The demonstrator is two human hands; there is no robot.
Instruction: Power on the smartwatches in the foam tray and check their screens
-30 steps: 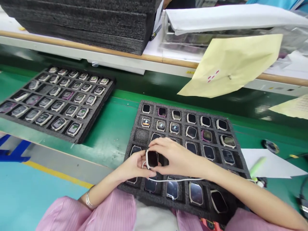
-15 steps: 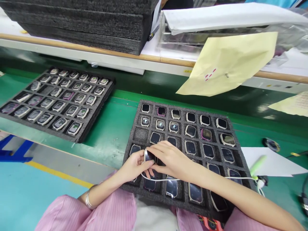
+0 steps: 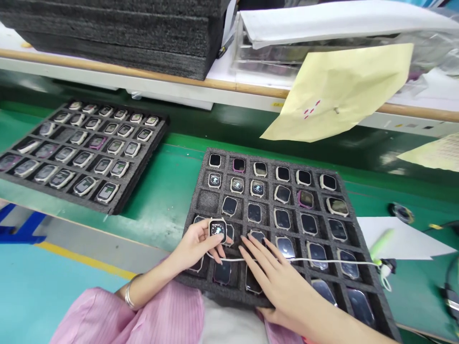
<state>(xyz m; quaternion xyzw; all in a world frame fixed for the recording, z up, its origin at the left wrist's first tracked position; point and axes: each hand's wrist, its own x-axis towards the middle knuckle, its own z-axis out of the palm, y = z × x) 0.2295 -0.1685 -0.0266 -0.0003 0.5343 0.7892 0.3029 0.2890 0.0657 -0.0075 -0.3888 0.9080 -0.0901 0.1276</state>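
My left hand [image 3: 195, 243] is closed on a light-framed smartwatch [image 3: 217, 231] without a strap, its screen lit with a watch face. A white cable [image 3: 322, 261] runs from behind this watch to the right, passing my right hand. My right hand [image 3: 276, 272] lies open, fingers stretched, over the lower middle of a black foam tray [image 3: 208, 201]. Strapless smartwatches sit in the tray's compartments. Most have dark screens; several in the second row, including one [image 3: 257, 188], are lit. One compartment at the left of the third row holds no watch.
A second foam tray [image 3: 116, 203] of watches lies at the left on the green bench [image 3: 172, 191]. Stacked black foam [image 3: 118, 38] stands on the shelf above. A yellow paper [image 3: 337, 95] hangs from the shelf edge. White paper and a green pen [image 3: 382, 243] lie at the right.
My right hand has come away from the watch and moved right and down, its fingers now spread over the tray. The watch in my left hand now faces up with its screen lit.
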